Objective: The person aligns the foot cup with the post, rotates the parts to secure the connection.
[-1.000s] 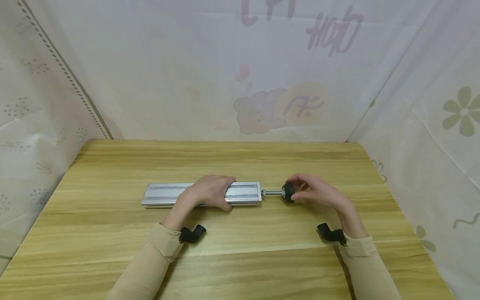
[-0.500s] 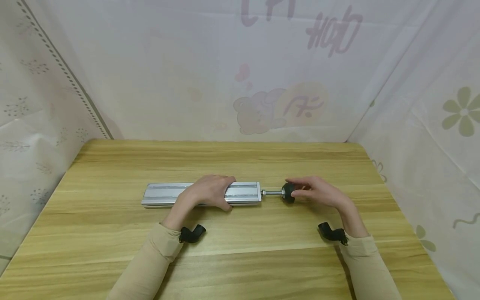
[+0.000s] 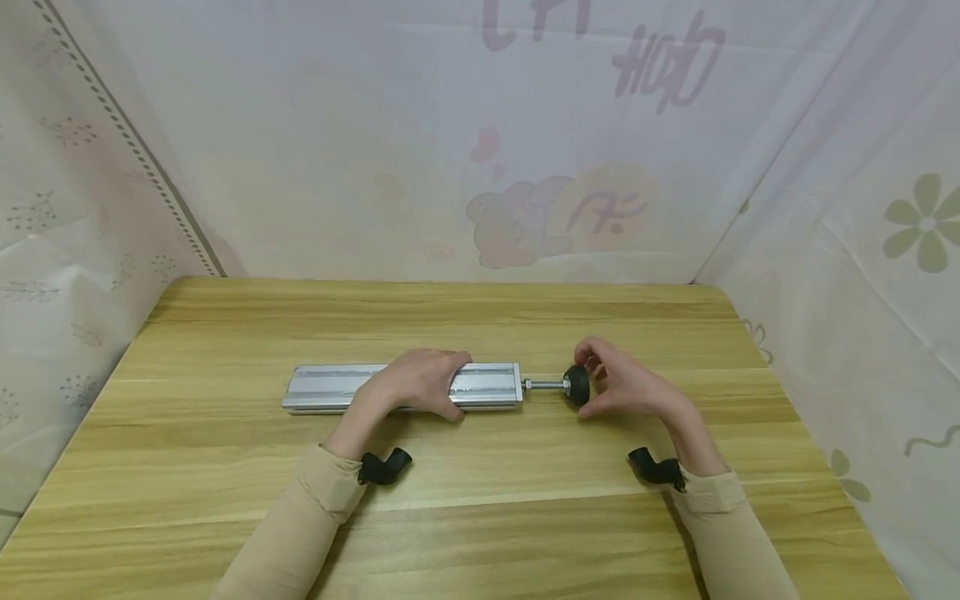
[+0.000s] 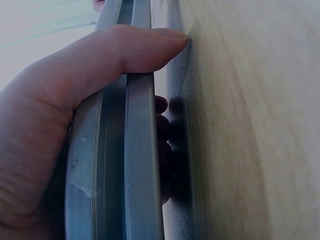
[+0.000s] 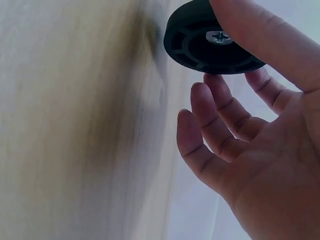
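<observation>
A silver aluminium extrusion [image 3: 322, 385] lies sideways on the wooden table. My left hand [image 3: 420, 382] grips it from above near its right half; in the left wrist view the thumb [image 4: 150, 47] crosses its grooved side and fingertips show beyond the lower edge. From its right end a threaded rod [image 3: 546, 385] with nuts runs to a round black levelling foot [image 3: 577, 386]. My right hand [image 3: 630, 385] holds that foot by its rim between thumb and fingers. The right wrist view shows the foot's ribbed underside with a cross-head screw [image 5: 219, 37] in the centre.
The wood-grain table [image 3: 480, 517] spreads around the work. Patterned pale cloth [image 3: 360, 167] hangs behind it and on both sides. Black camera mounts [image 3: 385, 467] sit at both wrists, over beige sleeves [image 3: 300, 517].
The right hand's thumb and fingers have moved from close together on the foot's outer face to spread across its rim. The left hand and the extrusion stay in place.
</observation>
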Demonstrator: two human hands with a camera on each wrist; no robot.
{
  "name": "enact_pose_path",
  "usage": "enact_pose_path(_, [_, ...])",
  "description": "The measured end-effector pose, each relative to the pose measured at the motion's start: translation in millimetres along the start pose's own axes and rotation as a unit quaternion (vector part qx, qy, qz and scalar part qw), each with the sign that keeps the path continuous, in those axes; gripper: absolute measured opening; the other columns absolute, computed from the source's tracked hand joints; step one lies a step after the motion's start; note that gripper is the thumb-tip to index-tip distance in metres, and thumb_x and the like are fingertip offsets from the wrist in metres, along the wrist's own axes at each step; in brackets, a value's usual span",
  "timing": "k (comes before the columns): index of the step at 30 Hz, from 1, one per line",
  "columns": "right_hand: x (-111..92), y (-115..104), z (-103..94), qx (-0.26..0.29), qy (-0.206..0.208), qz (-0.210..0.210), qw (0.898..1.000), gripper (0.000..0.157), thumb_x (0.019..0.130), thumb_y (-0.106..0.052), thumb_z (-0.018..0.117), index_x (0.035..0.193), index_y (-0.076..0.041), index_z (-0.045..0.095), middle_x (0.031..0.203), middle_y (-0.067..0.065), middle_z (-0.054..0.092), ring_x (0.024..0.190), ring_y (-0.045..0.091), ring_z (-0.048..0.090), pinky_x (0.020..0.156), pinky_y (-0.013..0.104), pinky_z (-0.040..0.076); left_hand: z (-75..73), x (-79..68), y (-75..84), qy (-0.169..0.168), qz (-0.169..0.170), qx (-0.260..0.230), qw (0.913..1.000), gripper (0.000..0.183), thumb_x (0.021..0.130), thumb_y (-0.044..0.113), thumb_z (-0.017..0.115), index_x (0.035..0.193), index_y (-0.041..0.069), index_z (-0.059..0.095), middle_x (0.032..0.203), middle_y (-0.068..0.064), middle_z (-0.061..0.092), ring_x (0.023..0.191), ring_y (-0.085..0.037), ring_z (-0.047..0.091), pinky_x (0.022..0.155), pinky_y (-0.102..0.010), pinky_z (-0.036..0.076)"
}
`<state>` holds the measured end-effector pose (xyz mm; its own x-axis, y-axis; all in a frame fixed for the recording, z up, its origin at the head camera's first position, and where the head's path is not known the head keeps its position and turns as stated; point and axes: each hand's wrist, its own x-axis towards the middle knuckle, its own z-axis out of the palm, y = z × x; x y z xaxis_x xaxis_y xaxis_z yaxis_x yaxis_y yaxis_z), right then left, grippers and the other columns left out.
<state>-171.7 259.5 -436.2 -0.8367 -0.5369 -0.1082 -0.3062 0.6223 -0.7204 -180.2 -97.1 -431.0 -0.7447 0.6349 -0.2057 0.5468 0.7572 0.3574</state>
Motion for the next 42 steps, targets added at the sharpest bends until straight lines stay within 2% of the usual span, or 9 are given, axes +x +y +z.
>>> enact_pose_path(7, [0.3, 0.7, -0.4, 0.005, 0.009, 0.008, 1.0, 0.069, 0.068, -0.017, 0.095, 0.123, -0.01, 0.053, 0.117, 0.007, 0.059, 0.103, 0.022, 0.055, 0.093, 0.041, 0.052, 1.0, 1.5, -0.4, 0.005, 0.001, 0.005, 1.0, 0.057, 0.068, 0.038, 0.082, 0.116, 0.018, 0.058, 0.1, 0.005, 0.066, 0.083, -0.014, 0.058, 0.079, -0.038, 0.051])
enact_pose_path(11, [-1.5, 4.3, -3.0, -0.011, 0.006, -0.002, 1.0, 0.06, 0.075, -0.024, 0.092, 0.124, -0.014, 0.059, 0.117, 0.004, 0.064, 0.105, 0.021, 0.057, 0.096, 0.044, 0.051, 1.5, 1.6, -1.4, 0.006, 0.003, 0.008, 0.9999, 0.055, 0.068, 0.039, 0.082, 0.112, 0.018, 0.057, 0.098, 0.005, 0.066, 0.083, -0.013, 0.058, 0.077, -0.037, 0.051])
enact_pose_path(20, [-4.6, 6.0, -7.6, -0.036, -0.017, -0.012, 0.999, 0.047, 0.09, -0.026, 0.079, 0.133, -0.012, 0.065, 0.108, 0.001, 0.07, 0.097, 0.015, 0.063, 0.087, 0.03, 0.053, 2.0, 2.9, -2.2, 0.007, 0.006, 0.013, 0.9999, 0.055, 0.067, 0.04, 0.083, 0.111, 0.019, 0.057, 0.096, 0.006, 0.065, 0.081, -0.013, 0.058, 0.074, -0.035, 0.05])
enact_pose_path(29, [-4.3, 7.3, -9.9, -0.034, -0.043, -0.005, 0.998, 0.05, 0.099, -0.028, 0.068, 0.143, -0.006, 0.058, 0.111, 0.006, 0.07, 0.098, 0.015, 0.062, 0.084, 0.029, 0.052, 1.9, 2.2, -2.2, 0.005, 0.005, 0.01, 0.9999, 0.056, 0.067, 0.039, 0.082, 0.113, 0.018, 0.057, 0.097, 0.006, 0.066, 0.082, -0.013, 0.058, 0.076, -0.036, 0.05])
enact_pose_path(33, [-4.5, 7.5, -8.3, -0.022, -0.035, -0.005, 0.999, 0.06, 0.094, -0.028, 0.074, 0.147, -0.008, 0.053, 0.128, 0.007, 0.066, 0.106, 0.017, 0.06, 0.091, 0.035, 0.053, 1.5, 1.7, -2.0, 0.003, 0.006, 0.009, 0.9999, 0.057, 0.068, 0.039, 0.082, 0.114, 0.017, 0.058, 0.098, 0.005, 0.067, 0.082, -0.013, 0.058, 0.077, -0.037, 0.051])
enact_pose_path(36, [-3.9, 5.9, -6.6, 0.007, -0.024, -0.001, 1.0, 0.072, 0.083, -0.025, 0.086, 0.144, -0.009, 0.05, 0.137, 0.008, 0.06, 0.111, 0.021, 0.056, 0.097, 0.041, 0.051, 0.8, 1.5, -1.7, -0.001, 0.005, 0.008, 1.0, 0.058, 0.068, 0.039, 0.083, 0.116, 0.016, 0.058, 0.1, 0.004, 0.068, 0.083, -0.014, 0.059, 0.078, -0.038, 0.052])
enact_pose_path(39, [-2.6, 3.4, -4.6, 0.026, -0.015, 0.004, 1.0, 0.078, 0.072, -0.02, 0.094, 0.135, -0.008, 0.048, 0.132, 0.01, 0.056, 0.11, 0.024, 0.053, 0.096, 0.042, 0.05, 0.4, 1.6, -1.3, -0.003, 0.004, 0.007, 1.0, 0.061, 0.069, 0.039, 0.083, 0.119, 0.015, 0.058, 0.103, 0.003, 0.068, 0.084, -0.014, 0.059, 0.08, -0.039, 0.053])
enact_pose_path(42, [-1.2, 1.9, -2.4, 0.022, -0.007, 0.006, 1.0, 0.079, 0.068, -0.015, 0.096, 0.128, -0.008, 0.047, 0.126, 0.011, 0.054, 0.107, 0.024, 0.053, 0.093, 0.038, 0.051, 0.4, 2.5, -1.1, -0.003, 0.004, 0.009, 0.9999, 0.062, 0.069, 0.039, 0.083, 0.12, 0.015, 0.058, 0.104, 0.002, 0.069, 0.085, -0.015, 0.059, 0.081, -0.04, 0.053])
